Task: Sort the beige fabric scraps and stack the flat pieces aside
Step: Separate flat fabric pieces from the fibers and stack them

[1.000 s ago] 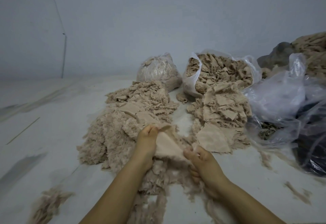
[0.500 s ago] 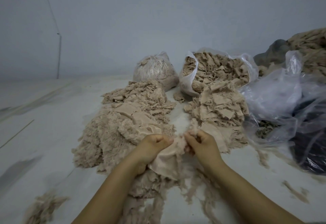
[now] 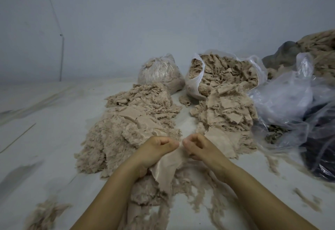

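Note:
A flat beige fabric piece point(image 3: 167, 168) hangs between my two hands above the floor. My left hand point(image 3: 155, 151) grips its upper left edge with curled fingers. My right hand point(image 3: 197, 147) pinches the upper right edge, knuckles almost touching the left hand. A big heap of frayed beige scraps point(image 3: 126, 133) lies to the left and below my hands. A stack of flatter beige pieces point(image 3: 224, 119) lies to the right, just beyond my right hand.
Two plastic bags of scraps stand at the back: a closed bag point(image 3: 159, 74) and an open bag point(image 3: 223, 74). Crumpled clear plastic point(image 3: 286, 103) and a dark bag point(image 3: 322, 148) fill the right side. Loose fibres point(image 3: 45, 213) lie on the pale floor point(image 3: 45, 121).
My hands have drawn close together at the top edge of the fabric piece and lifted it off the heap; it now hangs down between them.

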Available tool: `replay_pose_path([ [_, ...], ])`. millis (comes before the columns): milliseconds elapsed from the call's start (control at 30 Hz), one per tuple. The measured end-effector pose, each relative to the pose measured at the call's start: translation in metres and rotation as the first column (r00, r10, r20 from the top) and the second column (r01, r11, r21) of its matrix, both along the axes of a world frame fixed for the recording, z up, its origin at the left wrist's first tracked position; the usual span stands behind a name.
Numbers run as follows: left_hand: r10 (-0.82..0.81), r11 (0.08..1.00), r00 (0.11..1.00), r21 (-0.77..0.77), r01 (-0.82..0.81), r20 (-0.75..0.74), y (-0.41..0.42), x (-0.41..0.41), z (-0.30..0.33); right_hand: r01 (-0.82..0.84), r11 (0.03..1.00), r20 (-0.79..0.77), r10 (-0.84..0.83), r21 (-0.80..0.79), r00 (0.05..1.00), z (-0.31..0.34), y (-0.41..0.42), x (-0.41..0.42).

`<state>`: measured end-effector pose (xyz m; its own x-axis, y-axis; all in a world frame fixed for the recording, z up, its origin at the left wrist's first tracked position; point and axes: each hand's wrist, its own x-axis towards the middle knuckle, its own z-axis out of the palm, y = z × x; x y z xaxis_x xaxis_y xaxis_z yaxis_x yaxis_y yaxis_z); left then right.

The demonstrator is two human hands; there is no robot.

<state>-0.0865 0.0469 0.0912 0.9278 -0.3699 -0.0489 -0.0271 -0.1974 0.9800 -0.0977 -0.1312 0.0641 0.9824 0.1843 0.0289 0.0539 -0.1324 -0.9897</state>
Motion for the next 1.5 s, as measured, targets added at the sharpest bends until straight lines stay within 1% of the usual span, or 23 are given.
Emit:
replay_pose_path([
  [67,-0.028,0.999,1.000,0.016,0.028,-0.004,0.000,0.000,-0.001,0.012,0.996,0.089,-0.020,0.085,0.996,-0.003,0.005,0.001],
  [100,-0.017,1.000,1.000,0.010,0.017,-0.008,0.001,0.001,-0.001,0.060,0.989,0.105,-0.075,0.137,0.992,-0.002,0.005,0.002],
  [200,0.075,0.996,0.997,-0.035,-0.076,-0.032,0.008,0.004,-0.005,0.223,0.944,0.077,-0.248,0.245,0.966,-0.003,-0.005,0.010],
  [367,0.174,0.985,0.982,-0.021,-0.173,0.070,0.007,0.011,-0.010,0.284,0.931,0.033,-0.299,0.227,0.954,0.004,-0.021,0.022],
  [467,0.309,0.950,0.946,-0.070,-0.303,0.103,0.007,0.019,-0.009,0.448,0.858,0.008,-0.465,0.253,0.886,0.009,-0.034,0.039],
  [500,0.345,0.938,0.930,-0.080,-0.338,0.126,0.011,0.020,-0.009,0.529,0.830,0.037,-0.543,0.178,0.839,0.011,-0.042,0.045],
  [567,0.328,0.944,0.922,-0.023,-0.330,0.205,0.024,0.018,-0.010,0.635,0.737,0.157,-0.616,-0.230,0.772,0.009,-0.055,0.051],
  [600,0.254,0.962,0.936,0.035,-0.271,0.244,0.031,0.015,-0.011,0.630,0.670,0.207,-0.603,-0.392,0.770,0.005,-0.055,0.048],
  [633,0.144,0.979,0.952,0.102,-0.177,0.270,0.040,0.012,-0.011,0.615,0.652,0.249,-0.570,-0.442,0.783,0.002,-0.050,0.043],
  [667,0.009,0.982,0.968,0.180,-0.055,0.251,0.048,0.007,-0.011,0.583,0.697,0.271,-0.517,-0.418,0.812,-0.002,-0.040,0.035],
  [700,-0.131,0.953,0.969,0.295,0.065,0.208,0.055,0.003,-0.012,0.497,0.786,0.267,-0.422,-0.368,0.866,-0.007,-0.027,0.025],
  [733,-0.246,0.889,0.954,0.432,0.152,0.169,0.062,0.000,-0.013,0.355,0.872,0.221,-0.293,-0.337,0.930,-0.014,-0.013,0.015],
  [767,-0.318,0.812,0.934,0.555,0.180,0.163,0.066,-0.001,-0.018,0.191,0.929,0.147,-0.151,-0.318,0.977,-0.020,0.001,0.005],
  [800,-0.350,0.765,0.913,0.626,0.149,0.211,0.068,-0.001,-0.022,0.040,0.954,0.070,-0.020,-0.297,0.997,-0.026,0.014,-0.003],
  [833,-0.342,0.774,0.894,0.626,0.092,0.291,0.069,-0.001,-0.027,-0.081,0.960,0.006,0.086,-0.267,0.996,-0.031,0.025,-0.010],
  [900,-0.201,0.863,0.893,0.503,-0.032,0.402,0.066,-0.004,-0.031,-0.182,0.963,-0.038,0.178,-0.201,0.983,-0.038,0.043,-0.016],
  [967,-0.062,0.921,0.907,0.375,-0.110,0.417,0.061,-0.007,-0.031,-0.116,0.985,0.027,0.121,-0.127,0.992,-0.040,0.052,-0.016],
  [1067,0.137,0.946,0.890,0.211,-0.248,0.434,0.058,-0.005,-0.029,0.006,1.000,0.085,-0.005,-0.014,0.996,-0.035,0.053,-0.012],
  [1167,0.242,0.959,0.902,0.053,-0.278,0.358,0.054,-0.005,-0.027,0.081,0.994,0.051,-0.085,0.067,0.995,-0.029,0.051,-0.008],
  [1300,0.245,0.966,0.951,-0.135,-0.222,0.188,0.049,-0.005,-0.030,0.137,0.970,-0.002,-0.139,0.200,0.990,-0.028,0.056,-0.008],
  [1367,0.238,0.963,0.962,-0.158,-0.216,0.134,0.047,-0.004,-0.031,0.089,0.985,0.084,-0.102,0.151,0.991,-0.026,0.057,-0.009],
  [1433,0.275,0.961,0.938,-0.090,-0.261,0.213,0.045,-0.002,-0.031,0.115,0.988,0.168,-0.131,0.101,0.977,-0.022,0.059,-0.010],
  [1500,0.342,0.936,0.882,-0.034,-0.350,0.324,0.044,0.001,-0.032,0.187,0.973,0.166,-0.208,0.135,0.964,-0.022,0.058,-0.008],
])
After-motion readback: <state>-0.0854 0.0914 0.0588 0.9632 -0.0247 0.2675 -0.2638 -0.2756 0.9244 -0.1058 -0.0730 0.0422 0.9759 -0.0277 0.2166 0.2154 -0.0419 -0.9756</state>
